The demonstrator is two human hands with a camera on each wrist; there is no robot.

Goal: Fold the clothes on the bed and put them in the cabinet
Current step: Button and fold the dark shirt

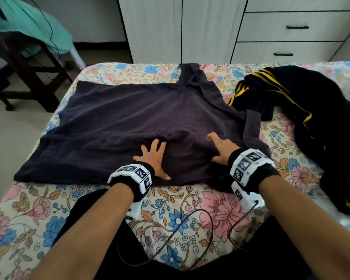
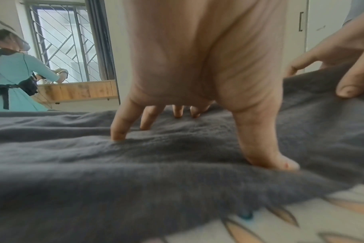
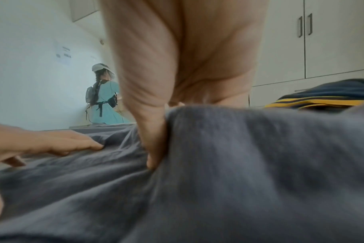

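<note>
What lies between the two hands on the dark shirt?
Only a stretch of the dark shirt, slightly rumpled, lies between the left hand and right hand; the head view shows it.

T-shirt (image 1: 119, 122): dark purple-grey, plain. Bedsheet (image 1: 190, 215): cream, pink/blue/orange floral print. Jacket (image 1: 287, 93): black, yellow stripes. Cabinet (image 1: 190, 27): white, black handles. Wristbands (image 1: 133, 176): black-white markers.

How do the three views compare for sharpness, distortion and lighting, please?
Head view: mostly sharp on the dark T-shirt, soft toward the edges, wide-angle bending of the cabinet. Left wrist view: left hand looms large and blurred, bright window behind. Right wrist view: right hand and cloth smeared, even daylight.
</note>
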